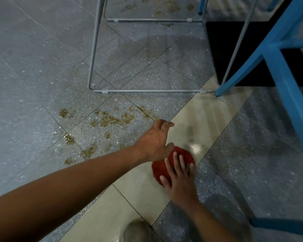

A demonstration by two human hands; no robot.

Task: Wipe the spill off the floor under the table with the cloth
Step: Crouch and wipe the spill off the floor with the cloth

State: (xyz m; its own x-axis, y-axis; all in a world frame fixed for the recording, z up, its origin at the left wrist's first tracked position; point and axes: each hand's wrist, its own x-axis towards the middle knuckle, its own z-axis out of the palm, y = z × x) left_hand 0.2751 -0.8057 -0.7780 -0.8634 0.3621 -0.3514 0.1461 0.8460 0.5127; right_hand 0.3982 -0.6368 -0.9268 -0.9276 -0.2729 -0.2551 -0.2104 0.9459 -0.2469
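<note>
Spill (pixel 112 119) shows in the head view as brownish, crumbly blotches scattered over the speckled grey floor (pixel 33 58). It lies just in front of the near bar of a grey metal frame (pixel 147 91), and a second patch (pixel 166 7) lies farther back beneath that frame. The red cloth (pixel 158 169) lies bunched on a pale tile strip (pixel 208 119), to the right of the near blotches and not touching them. The right hand (pixel 179 180) lies flat on top of the cloth, fingers straight and spread, pressing it to the floor rather than clutching it. The left hand (pixel 155 139) reaches across at the cloth's far-left edge, fingers loosely extended and grasping nothing. Its thumb seems to touch the cloth, though blur makes this uncertain. A blue leg (pixel 248 67) and a black mat (pixel 222 49) are on the right, and a shoe (pixel 138 231) shows at the bottom edge. The step in hand looks like setting the cloth down to wipe, with most of the mess not yet cleared. The next move calls for sliding the pressed cloth leftward through the near blotches, keeping weight on it so the bits gather instead of smearing. After that comes a reach under the frame for the far patch, where the low bar is likely to get in the way.
</note>
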